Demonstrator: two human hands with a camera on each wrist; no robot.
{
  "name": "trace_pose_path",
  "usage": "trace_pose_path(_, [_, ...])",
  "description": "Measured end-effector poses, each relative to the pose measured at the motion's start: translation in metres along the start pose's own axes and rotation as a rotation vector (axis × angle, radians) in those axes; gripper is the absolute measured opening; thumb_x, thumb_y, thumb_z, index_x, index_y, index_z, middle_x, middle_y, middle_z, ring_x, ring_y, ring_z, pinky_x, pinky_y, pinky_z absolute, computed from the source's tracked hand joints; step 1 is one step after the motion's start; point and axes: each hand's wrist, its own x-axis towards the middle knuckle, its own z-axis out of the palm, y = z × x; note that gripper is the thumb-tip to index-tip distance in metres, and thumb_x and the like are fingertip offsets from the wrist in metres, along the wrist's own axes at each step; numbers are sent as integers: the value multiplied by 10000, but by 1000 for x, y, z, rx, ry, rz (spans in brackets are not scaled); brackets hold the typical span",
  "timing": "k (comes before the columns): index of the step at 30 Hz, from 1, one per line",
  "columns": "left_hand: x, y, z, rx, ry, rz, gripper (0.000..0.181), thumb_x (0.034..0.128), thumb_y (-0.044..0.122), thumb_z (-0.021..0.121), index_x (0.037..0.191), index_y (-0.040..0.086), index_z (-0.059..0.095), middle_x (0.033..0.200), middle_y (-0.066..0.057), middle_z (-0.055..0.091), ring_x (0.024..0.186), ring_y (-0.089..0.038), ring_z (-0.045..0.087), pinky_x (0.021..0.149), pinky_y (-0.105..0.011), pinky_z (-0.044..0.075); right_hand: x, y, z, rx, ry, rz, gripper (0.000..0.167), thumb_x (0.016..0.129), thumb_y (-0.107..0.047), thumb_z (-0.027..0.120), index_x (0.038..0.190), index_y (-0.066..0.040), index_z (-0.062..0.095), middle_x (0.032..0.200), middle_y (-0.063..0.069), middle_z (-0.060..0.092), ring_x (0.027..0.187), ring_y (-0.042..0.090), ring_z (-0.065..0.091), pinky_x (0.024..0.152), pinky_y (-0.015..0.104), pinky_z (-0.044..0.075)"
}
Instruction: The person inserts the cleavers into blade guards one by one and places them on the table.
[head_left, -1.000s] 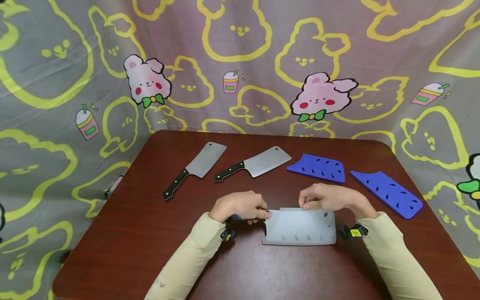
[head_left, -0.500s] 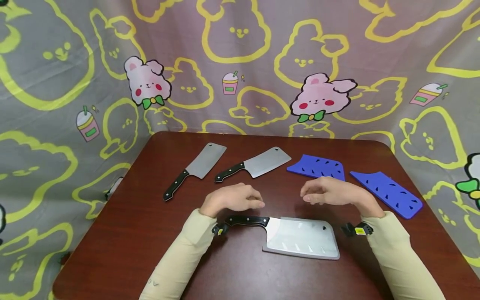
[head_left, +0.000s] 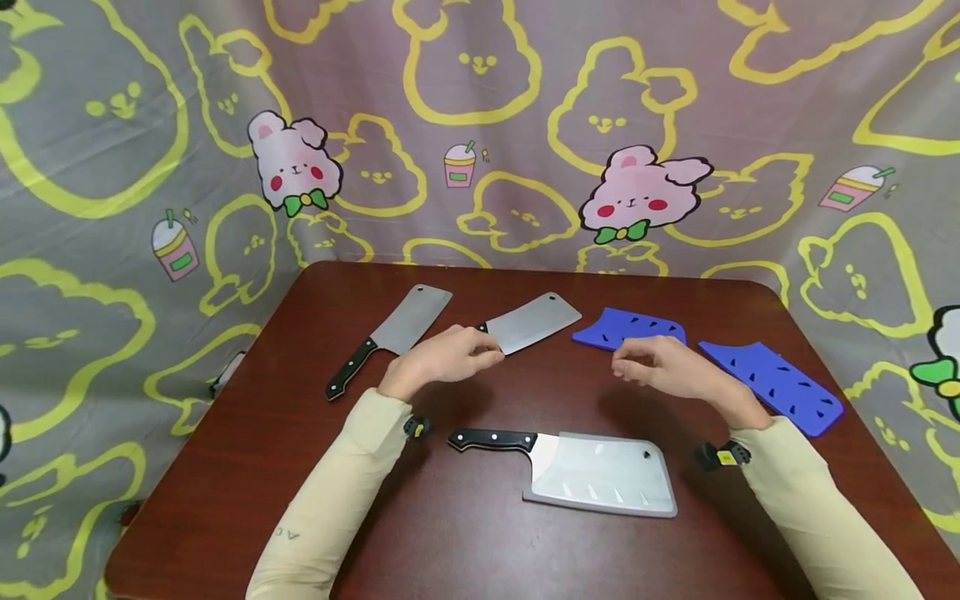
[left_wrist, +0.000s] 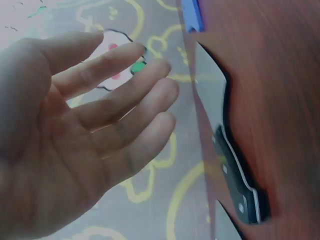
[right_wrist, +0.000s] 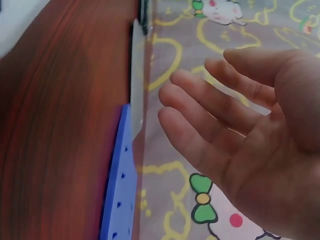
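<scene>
My left hand (head_left: 446, 358) hovers over the table with loosely bent fingers and nothing in them. It is nearest the middle cleaver (head_left: 532, 323), hiding most of its black handle in the head view; that handle shows in the left wrist view. My right hand (head_left: 667, 368), also holding nothing, floats in front of the blue blade cover (head_left: 633, 325), overlapping its lower edge. Below both hands, a cleaver (head_left: 495, 439) lies flat with its handle pointing left. Its blade sits in a translucent blade guard (head_left: 600, 477) with small slots.
Another bare cleaver (head_left: 412, 321) lies at the back left, handle toward the front. A second blue cover (head_left: 776, 385) is at the right. All rest on a dark red-brown table (head_left: 247, 467), with a cartoon-print curtain (head_left: 525, 167) behind it.
Both hands let go of the sheathed cleaver and rose away from it. My left hand moved back and left, my right hand slightly back. The cleaver lies slightly nearer the front.
</scene>
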Motion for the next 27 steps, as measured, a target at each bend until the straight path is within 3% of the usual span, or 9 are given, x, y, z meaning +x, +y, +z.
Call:
trace_pose_path(6, [9,-22,1,25,65,-105,277,1020,313,522,1144,134,692,982,-10,694,795,-124,587,757,-314,478,3,18,-1,-134,58,49,108,960,-221,639,1048,-169,676,927,7,682,810,130,607,681,288,515])
trace_pose_path(12, [16,-36,4,29,117,-141,264,1006,277,548,1155,103,679,1053,-60,710,956,-186,644,855,-374,514,6,32,-6,-173,87,82,201,958,-171,637,1127,-64,653,1011,54,694,962,235,648,802,437,542])
trace_pose_path(16, [20,-42,4,29,118,-174,289,1011,264,543,1206,81,651,1087,-81,675,971,-211,611,861,-379,500,10,40,-11,-183,90,130,273,962,-169,629,1201,-40,609,1119,138,683,1056,318,638,873,519,521])
trace_pose_path(22, [23,-49,4,42,103,-236,339,1016,270,534,1295,82,576,1254,-127,556,1188,-288,497,985,-444,438,15,51,-17,-199,76,165,398,966,-198,626,1300,-4,531,1282,227,605,1205,417,552,964,597,453])
trace_pose_path(27, [25,-53,8,40,77,-297,396,1016,308,532,1362,116,513,1346,-129,479,1271,-305,430,1017,-468,418,16,61,-22,-219,34,206,479,959,-221,631,1361,-13,475,1352,258,538,1266,453,484,1013,637,396])
